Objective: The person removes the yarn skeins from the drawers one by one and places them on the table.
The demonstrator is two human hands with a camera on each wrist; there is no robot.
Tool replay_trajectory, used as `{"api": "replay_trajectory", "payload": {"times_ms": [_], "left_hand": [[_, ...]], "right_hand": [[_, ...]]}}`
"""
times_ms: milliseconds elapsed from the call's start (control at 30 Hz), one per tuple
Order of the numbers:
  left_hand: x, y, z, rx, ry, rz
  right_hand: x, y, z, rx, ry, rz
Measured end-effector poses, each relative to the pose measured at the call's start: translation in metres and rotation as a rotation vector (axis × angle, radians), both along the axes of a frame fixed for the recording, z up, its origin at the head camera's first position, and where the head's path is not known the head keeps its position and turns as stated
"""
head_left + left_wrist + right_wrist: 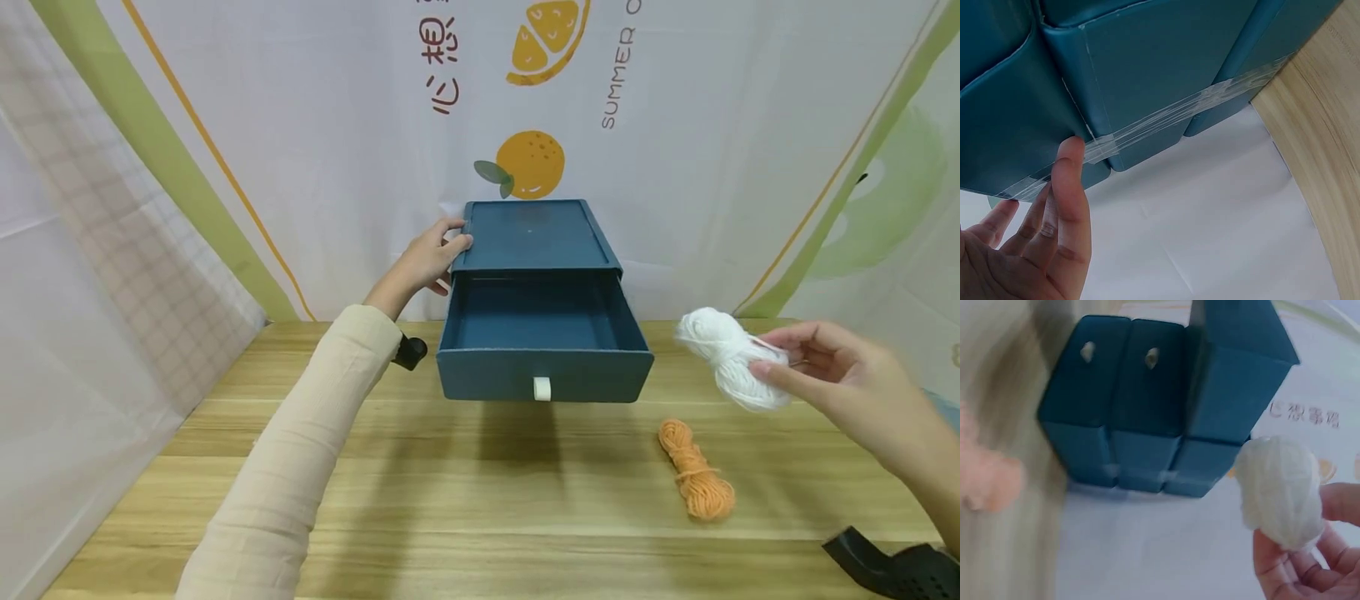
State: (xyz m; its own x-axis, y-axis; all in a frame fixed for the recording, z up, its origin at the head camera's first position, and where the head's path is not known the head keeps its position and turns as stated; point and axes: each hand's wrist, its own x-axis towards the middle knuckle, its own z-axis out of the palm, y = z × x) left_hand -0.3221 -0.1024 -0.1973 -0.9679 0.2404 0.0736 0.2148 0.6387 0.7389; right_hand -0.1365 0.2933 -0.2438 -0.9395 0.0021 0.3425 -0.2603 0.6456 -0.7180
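A dark blue drawer cabinet (528,233) stands at the back of the table, its top drawer (540,375) pulled out toward me. That drawer has a small white pull tab (542,389), and its bare inner floor shows. My left hand (429,254) rests against the cabinet's left upper edge. In the left wrist view, its lightly bent fingers (1069,194) touch the taped side wall. To the right of the open drawer, my right hand (832,367) pinches a white yarn skein (731,358) between thumb and fingers, raised over the table. An orange yarn skein (696,475) lies below it.
The wooden table (450,517) reaches back to a white curtain (337,125) printed with fruit and lettering. Two lower closed drawers (1119,381) sit under the open one, which juts out over the table. Clear tape (1172,119) runs along the cabinet's side.
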Motion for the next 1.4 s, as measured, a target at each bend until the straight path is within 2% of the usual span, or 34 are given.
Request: {"api": "replay_trajectory", "payload": {"times_ms": [67,200,267,400,567,900,1000,1233,1400], "left_hand": [[0.0,0.0,-0.001,-0.001,0.003,0.002],[-0.001,-0.001,-0.001,-0.006,0.006,0.002],[-0.001,-0.001,-0.001,-0.007,0.007,0.002],[-0.001,-0.001,-0.001,0.002,0.007,0.0],[-0.003,-0.001,-0.002,0.02,0.003,-0.003],[-0.002,0.0,-0.002,0.011,0.001,0.001],[-0.002,0.0,-0.001,0.013,0.004,0.002],[-0.001,0.0,0.0,0.011,0.003,0.001],[-0.002,0.0,0.0,0.008,0.004,0.002]], "right_hand": [[0.003,0.006,-0.012,0.057,-0.028,-0.044],[0.005,0.015,-0.037,0.173,-0.085,-0.081],[0.005,0.018,-0.049,0.225,-0.126,-0.074],[0.004,0.024,-0.067,0.339,-0.151,-0.066],[0.0,0.031,-0.08,0.405,-0.218,-0.034],[-0.006,0.035,-0.101,0.362,-0.308,0.045],[-0.008,0.036,-0.102,0.354,-0.331,0.067],[-0.009,0.037,-0.102,0.296,-0.45,0.118],[-0.01,0.038,-0.103,0.279,-0.456,0.116]]}}
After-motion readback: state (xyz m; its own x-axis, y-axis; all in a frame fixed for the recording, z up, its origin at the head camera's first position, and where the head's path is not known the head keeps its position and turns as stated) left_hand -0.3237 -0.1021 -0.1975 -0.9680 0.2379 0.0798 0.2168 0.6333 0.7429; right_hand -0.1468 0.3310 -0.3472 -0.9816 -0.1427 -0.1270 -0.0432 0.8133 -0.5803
